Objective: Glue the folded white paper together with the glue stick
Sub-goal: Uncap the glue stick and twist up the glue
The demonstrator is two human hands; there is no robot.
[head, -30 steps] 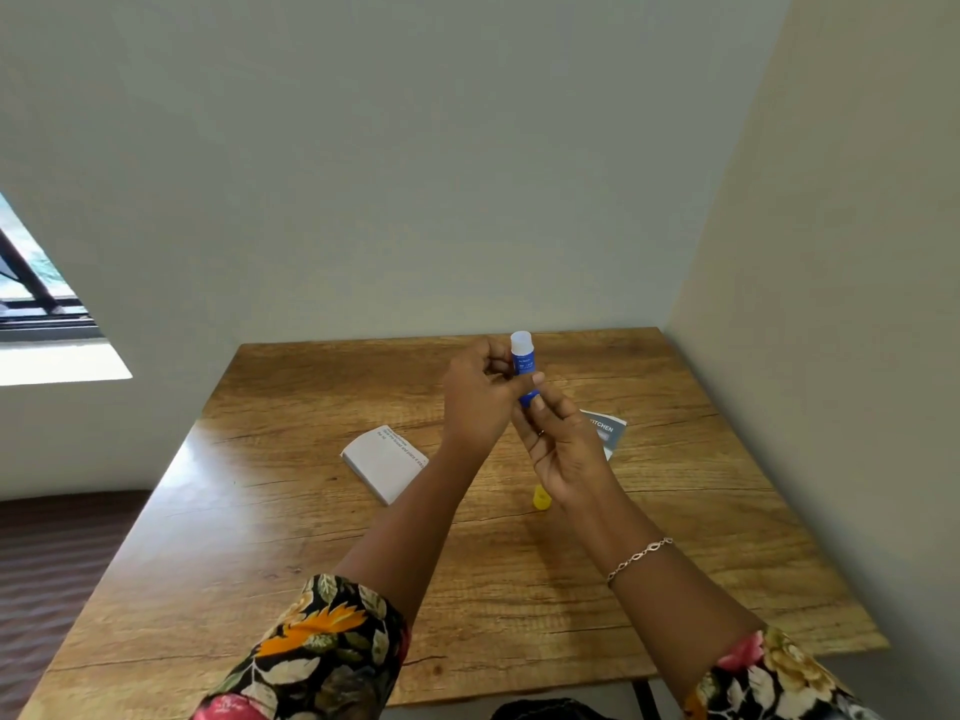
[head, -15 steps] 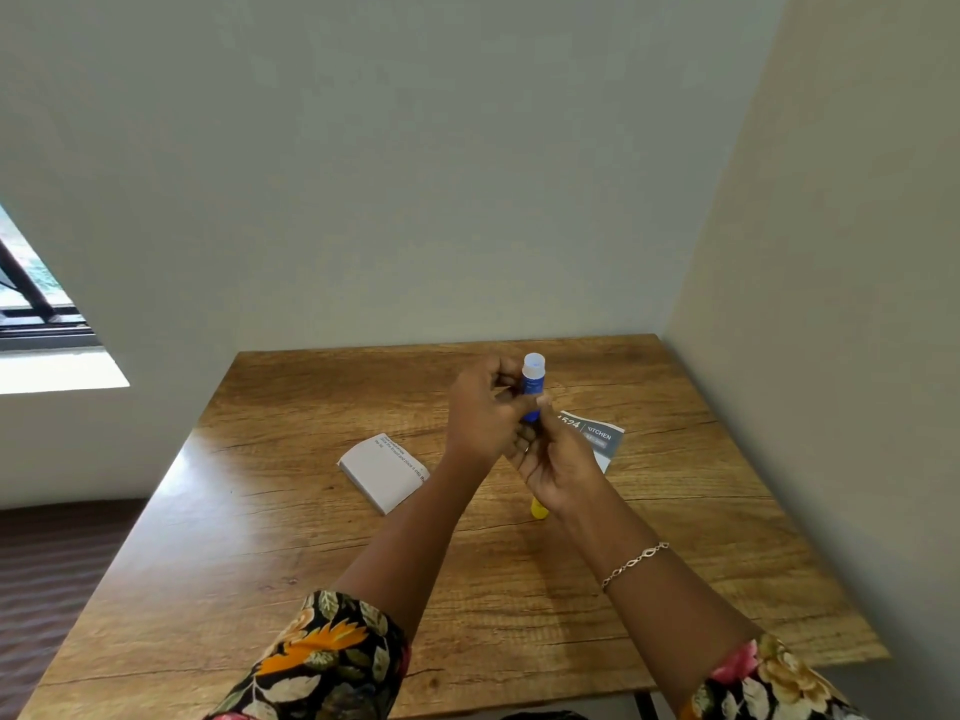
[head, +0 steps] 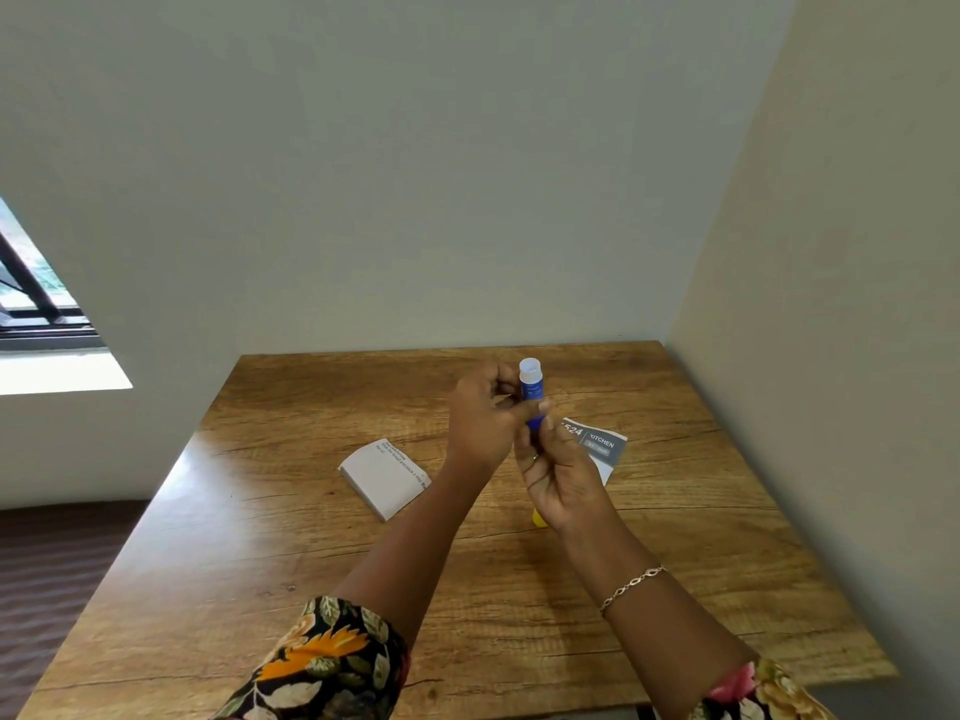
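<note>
I hold a blue glue stick (head: 532, 388) upright above the middle of the wooden table (head: 260, 563); its pale open top points up. My left hand (head: 480, 420) grips the blue barrel from the left. My right hand (head: 558, 472) pinches the stick's lower end from below. A yellow piece (head: 538, 519), probably the cap, shows under my right hand; whether it is held or lies on the table I cannot tell. The folded white paper (head: 385, 475) lies flat on the table, left of both hands and untouched.
A grey and white printed card (head: 597, 446) lies on the table behind my right hand. Walls close the table's far and right sides. A window (head: 36, 298) is at the left, with floor below the table's left edge.
Both hands stay on the glue stick above the table. The fingers of my right hand have shifted a little at the stick's base.
</note>
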